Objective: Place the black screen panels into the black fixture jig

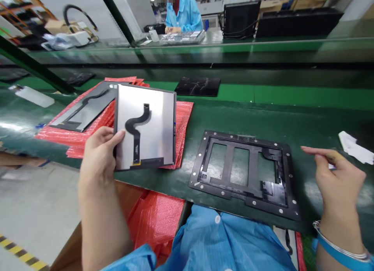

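Note:
My left hand (101, 154) grips the lower left edge of a silver display panel (152, 123) with a black flex cable running down its back, holding it tilted above the green bench. A black frame fixture (248, 169) with three windows lies flat on the bench in front of me. My right hand (336, 177) hovers to the right of the fixture, fingers stretched out and holding nothing. A second panel (84, 111) rests on a pile of red bubble bags (67, 136) at the left.
A white cloth (355, 146) lies at the far right. A black panel (198, 86) sits on the green conveyor strip behind. More red bags fill a box (154, 220) below the bench edge. A person in a blue coat (184, 14) works at the far bench.

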The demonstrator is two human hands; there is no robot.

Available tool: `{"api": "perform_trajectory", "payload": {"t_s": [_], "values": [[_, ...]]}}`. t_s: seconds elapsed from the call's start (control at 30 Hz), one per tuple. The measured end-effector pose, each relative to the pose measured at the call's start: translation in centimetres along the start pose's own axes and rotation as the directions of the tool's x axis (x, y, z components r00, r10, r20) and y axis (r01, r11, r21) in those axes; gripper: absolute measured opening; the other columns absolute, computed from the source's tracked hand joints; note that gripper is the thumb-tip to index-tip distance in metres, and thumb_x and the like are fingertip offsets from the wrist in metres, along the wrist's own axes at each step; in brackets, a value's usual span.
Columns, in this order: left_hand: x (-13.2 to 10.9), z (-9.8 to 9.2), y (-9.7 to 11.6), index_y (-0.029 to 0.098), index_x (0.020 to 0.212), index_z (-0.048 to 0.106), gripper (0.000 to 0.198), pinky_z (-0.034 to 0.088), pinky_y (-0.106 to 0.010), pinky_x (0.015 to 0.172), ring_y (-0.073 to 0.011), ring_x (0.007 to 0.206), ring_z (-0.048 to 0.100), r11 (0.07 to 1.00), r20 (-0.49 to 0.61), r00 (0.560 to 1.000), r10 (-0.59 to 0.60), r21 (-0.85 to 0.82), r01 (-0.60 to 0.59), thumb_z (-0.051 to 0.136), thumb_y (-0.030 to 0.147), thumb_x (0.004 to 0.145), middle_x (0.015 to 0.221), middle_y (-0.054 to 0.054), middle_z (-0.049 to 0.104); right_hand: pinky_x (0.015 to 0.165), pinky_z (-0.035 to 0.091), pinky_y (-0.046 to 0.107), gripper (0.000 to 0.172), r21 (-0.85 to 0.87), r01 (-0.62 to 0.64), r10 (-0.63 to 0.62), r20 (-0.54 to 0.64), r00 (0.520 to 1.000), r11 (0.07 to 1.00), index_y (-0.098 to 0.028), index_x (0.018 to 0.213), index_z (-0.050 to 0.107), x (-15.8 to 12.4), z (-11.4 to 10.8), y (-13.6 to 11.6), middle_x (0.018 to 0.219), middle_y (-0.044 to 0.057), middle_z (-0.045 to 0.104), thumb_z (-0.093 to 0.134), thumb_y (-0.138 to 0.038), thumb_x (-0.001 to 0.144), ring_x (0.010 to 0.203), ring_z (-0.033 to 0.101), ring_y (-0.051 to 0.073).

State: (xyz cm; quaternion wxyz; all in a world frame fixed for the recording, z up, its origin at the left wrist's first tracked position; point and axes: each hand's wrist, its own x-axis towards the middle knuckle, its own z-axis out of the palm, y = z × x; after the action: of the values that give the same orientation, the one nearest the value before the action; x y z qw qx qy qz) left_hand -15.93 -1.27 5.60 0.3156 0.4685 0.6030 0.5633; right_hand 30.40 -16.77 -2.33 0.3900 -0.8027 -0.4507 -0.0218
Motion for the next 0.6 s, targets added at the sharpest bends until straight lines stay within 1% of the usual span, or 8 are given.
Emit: {"api": "perform_trajectory", "payload": {"t_s": [0.07,0.1,0.17,0.23,0.33,0.43,0.5,0.6], "values": [[-2.9,0.7,1.2,0.023,0.077,0.055,0.040,0.047,-0.022,0.045,-0.0120,0.046,0.055,0.997,0.007,1.000,-0.029,-0.075,0.030,0.087,0.033,0.054,0.059,0.006,0.067,0.049,0.040,0.033,0.026,0.096,-0.015,0.017,-0.023,1.000,0.995,-0.023,0.093,0.075,-0.7,-0.1,-1.5,0.095,0.007,0.075,0.053,-0.035,0.087,0.054,0.056,0.019],[-4.4,1.4,1.6,0.023,0.083,0.059,0.041,0.049,-0.023,0.045,-0.0130,0.047,0.058,0.992,0.032,0.998,-0.054,-0.117,0.057,0.087,0.034,0.055,0.062,0.005,0.069,0.058,0.046,0.033,0.023,0.162,-0.002,0.005,-0.018,1.000,0.987,-0.023,0.093,0.074,-1.2,-0.2,-2.4,0.095,0.006,0.075,0.055,-0.036,0.087,0.064,0.063,0.021],[-7.4,3.1,1.8,0.024,0.090,0.063,0.045,0.051,-0.024,0.045,-0.0150,0.047,0.061,0.966,0.114,0.982,-0.150,-0.197,0.170,0.089,0.034,0.055,0.063,0.004,0.071,0.078,0.052,0.033,0.019,0.297,0.054,-0.065,0.029,0.997,0.953,-0.024,0.093,0.072,-2.5,0.1,-4.4,0.094,0.005,0.075,0.058,-0.036,0.090,0.085,0.070,0.023],[-10.0,4.9,1.7,0.023,0.091,0.062,0.049,0.053,-0.024,0.044,-0.0164,0.046,0.063,0.930,0.211,0.947,-0.241,-0.229,0.288,0.091,0.034,0.053,0.062,0.003,0.071,0.085,0.053,0.035,0.015,0.407,0.107,-0.166,0.111,0.980,0.907,-0.025,0.095,0.070,-4.0,0.6,-6.4,0.093,0.004,0.075,0.059,-0.035,0.092,0.091,0.071,0.022],[-12.6,6.9,1.5,0.022,0.093,0.059,0.049,0.056,-0.023,0.047,-0.0168,0.049,0.067,0.894,0.362,0.875,-0.322,-0.188,0.407,0.090,0.034,0.057,0.065,0.003,0.072,0.081,0.055,0.034,0.014,0.445,0.194,-0.295,0.170,0.940,0.874,-0.024,0.101,0.067,-5.6,1.8,-8.5,0.094,0.003,0.075,0.058,-0.031,0.094,0.087,0.072,0.020],[-14.0,8.0,1.9,0.022,0.096,0.056,0.049,0.056,-0.022,0.047,-0.0159,0.052,0.068,0.874,0.465,0.812,-0.354,-0.144,0.464,0.089,0.035,0.062,0.069,0.003,0.074,0.078,0.055,0.031,0.012,0.385,0.241,-0.311,0.133,0.941,0.891,-0.023,0.103,0.064,-6.1,2.4,-9.0,0.093,0.003,0.074,0.056,-0.026,0.095,0.086,0.071,0.019],[-14.4,8.5,2.3,0.022,0.097,0.056,0.050,0.055,-0.021,0.046,-0.0155,0.051,0.067,0.874,0.494,0.796,-0.350,-0.132,0.467,0.089,0.035,0.063,0.069,0.003,0.074,0.074,0.053,0.029,0.009,0.333,0.236,-0.293,0.132,0.947,0.913,-0.023,0.099,0.062,-6.1,2.4,-8.7,0.090,0.002,0.073,0.055,-0.024,0.095,0.082,0.071,0.017],[-14.8,9.0,2.7,0.022,0.098,0.057,0.049,0.056,-0.021,0.046,-0.0162,0.052,0.068,0.882,0.503,0.795,-0.339,-0.125,0.455,0.089,0.036,0.063,0.070,0.003,0.073,0.068,0.049,0.028,0.007,0.274,0.207,-0.263,0.186,0.947,0.939,-0.024,0.093,0.060,-5.9,1.9,-8.1,0.084,0.000,0.071,0.054,-0.024,0.094,0.076,0.069,0.017]]}}
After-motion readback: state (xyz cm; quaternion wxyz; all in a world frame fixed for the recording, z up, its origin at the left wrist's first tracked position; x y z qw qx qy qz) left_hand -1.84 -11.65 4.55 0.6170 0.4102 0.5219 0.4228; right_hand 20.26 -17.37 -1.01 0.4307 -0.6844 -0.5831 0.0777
